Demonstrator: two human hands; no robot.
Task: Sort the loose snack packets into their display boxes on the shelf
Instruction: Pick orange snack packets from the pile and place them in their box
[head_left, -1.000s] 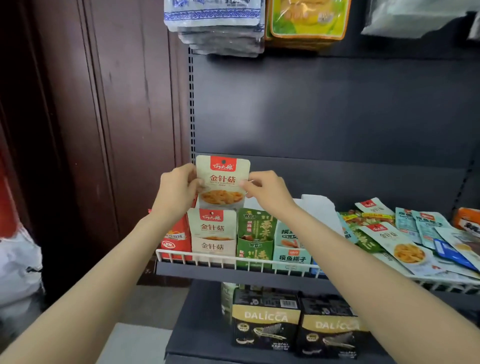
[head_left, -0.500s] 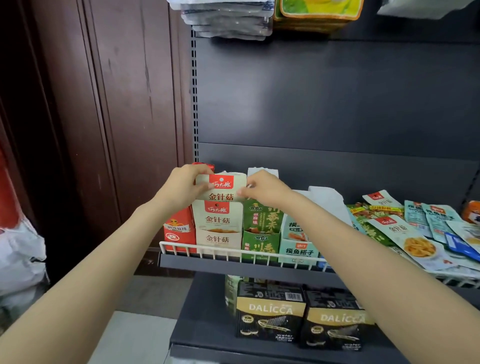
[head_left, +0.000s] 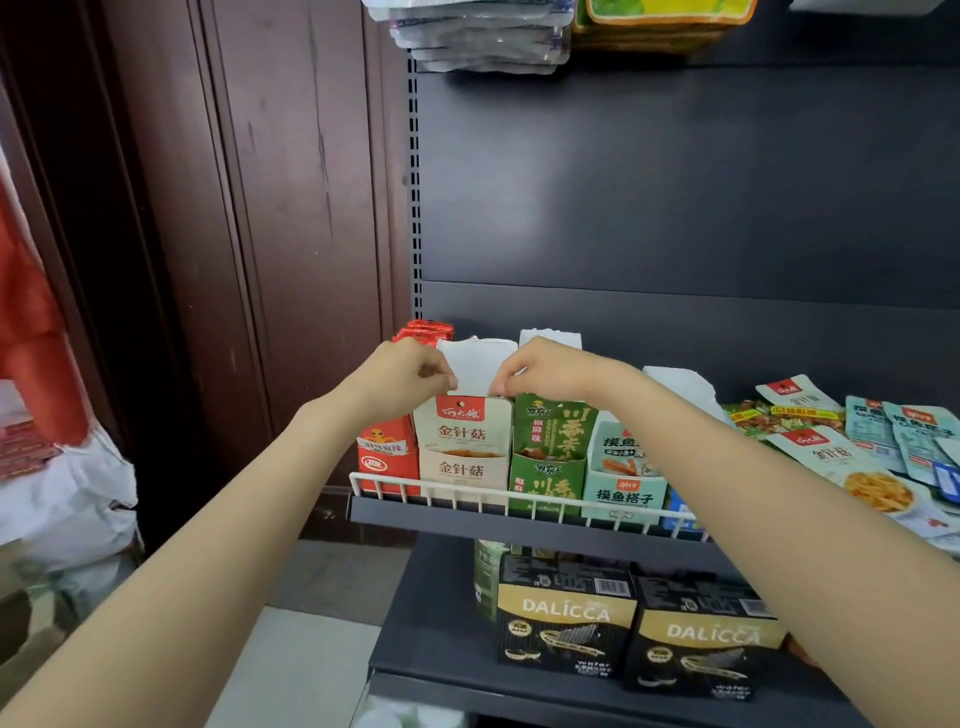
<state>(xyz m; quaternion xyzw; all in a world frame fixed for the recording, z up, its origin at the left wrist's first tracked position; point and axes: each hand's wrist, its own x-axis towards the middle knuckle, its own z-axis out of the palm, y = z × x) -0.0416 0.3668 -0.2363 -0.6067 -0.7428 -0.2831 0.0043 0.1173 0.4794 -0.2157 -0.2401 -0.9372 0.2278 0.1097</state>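
Cream snack packet (head_left: 464, 422), red brand label across the top, gold characters beneath, stands upright in the cream display box (head_left: 464, 470) of matching print, second from the left on the wire-fronted shelf (head_left: 519, 506). Left hand (head_left: 402, 376) and right hand (head_left: 545, 369) have fingers curled, fingertips pinching the packet's top edge. Loose packets (head_left: 852, 452) lie flat on the shelf's right side.

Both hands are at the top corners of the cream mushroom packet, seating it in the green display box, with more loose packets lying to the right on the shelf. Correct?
Not quite. The head view shows the left hand and right hand seating the cream mushroom packet in the cream display box, not the green display box beside it. Loose packets do lie to the right on the shelf.
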